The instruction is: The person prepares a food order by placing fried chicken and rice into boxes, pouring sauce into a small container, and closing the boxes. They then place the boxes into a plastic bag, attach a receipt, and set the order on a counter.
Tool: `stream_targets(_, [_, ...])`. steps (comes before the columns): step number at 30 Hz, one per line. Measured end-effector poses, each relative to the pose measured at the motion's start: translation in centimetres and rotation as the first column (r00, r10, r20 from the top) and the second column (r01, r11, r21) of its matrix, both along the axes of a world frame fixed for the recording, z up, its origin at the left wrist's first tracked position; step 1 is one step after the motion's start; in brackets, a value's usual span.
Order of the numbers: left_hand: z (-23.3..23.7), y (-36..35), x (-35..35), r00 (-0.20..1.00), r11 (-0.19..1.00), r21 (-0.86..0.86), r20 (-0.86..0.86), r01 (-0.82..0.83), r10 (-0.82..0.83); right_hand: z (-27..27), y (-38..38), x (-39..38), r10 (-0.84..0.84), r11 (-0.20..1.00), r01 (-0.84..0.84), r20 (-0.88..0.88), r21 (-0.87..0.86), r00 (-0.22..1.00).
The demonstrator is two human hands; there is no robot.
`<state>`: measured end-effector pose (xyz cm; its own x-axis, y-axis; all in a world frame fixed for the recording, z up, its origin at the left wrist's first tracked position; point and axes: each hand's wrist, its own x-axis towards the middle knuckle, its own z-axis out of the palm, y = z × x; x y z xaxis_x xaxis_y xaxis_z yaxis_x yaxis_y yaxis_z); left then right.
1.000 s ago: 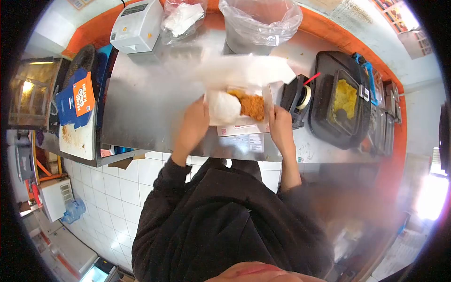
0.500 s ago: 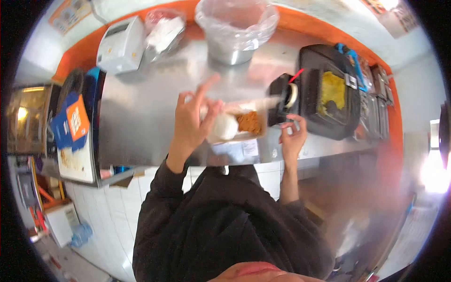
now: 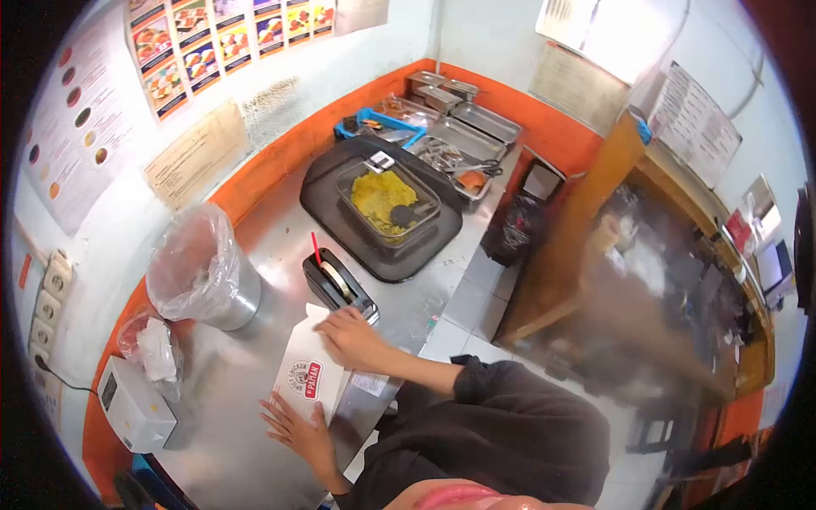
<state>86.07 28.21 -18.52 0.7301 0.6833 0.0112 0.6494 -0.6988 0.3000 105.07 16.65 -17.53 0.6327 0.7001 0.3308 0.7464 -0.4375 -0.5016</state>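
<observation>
A white takeaway box (image 3: pixel 304 372) with a red logo lies closed on the steel counter (image 3: pixel 221 374). My right hand (image 3: pixel 350 338) rests flat on the box's far end, close to the black tape dispenser (image 3: pixel 338 286). My left hand (image 3: pixel 293 430) presses with spread fingers against the box's near end. Neither hand grips anything; both lie open on the lid.
A steel pot lined with a clear bag (image 3: pixel 201 270) stands at the back left. A white label printer (image 3: pixel 134 406) and a bag of tissues (image 3: pixel 153 343) sit to the left. A black tray with a container of yellow food (image 3: pixel 387 198) and several steel pans (image 3: pixel 459 136) lie beyond.
The box was open, showing rice and fried chicken; now its lid is shut under both hands. My view has swung round to the right along the counter.
</observation>
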Motion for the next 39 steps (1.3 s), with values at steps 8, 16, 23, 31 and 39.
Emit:
stream_targets(8, [-7.6, -0.8, -0.2, 0.724, 0.926, -0.373, 0.623, -0.058, 0.296, -4.7, 2.4, -1.6, 0.032, 0.990, 0.010, -0.293, 0.139, 0.956])
stream_targets(16, [-5.0, 2.0, -1.9, 0.713, 0.590, -0.760, 0.571, 0.273, 0.406, -0.9, 2.2, 4.4, 0.311, 0.940, -0.340, -0.501, 0.035, 0.808])
stream_targets(23, [0.9, 5.3, -3.8, 0.846, 0.231, -0.957, 0.268, 0.177, 0.461, 4.8, 3.5, 7.3, 0.089, 0.915, -0.392, -0.899, -0.096, 0.429])
stream_targets(31, [-0.3, 5.5, -4.4, 0.775, 0.125, -0.928, 0.364, 0.352, 0.517, -1.6, 4.5, 8.3, 0.211, 0.906, -0.414, -0.938, 0.083, 0.274])
stream_targets(39, [-7.8, 2.1, -1.6, 0.883, 0.728, -0.685, 0.339, -0.005, 0.324, -3.0, 1.2, 1.4, 0.144, 0.986, -0.160, -0.265, -0.039, 0.953])
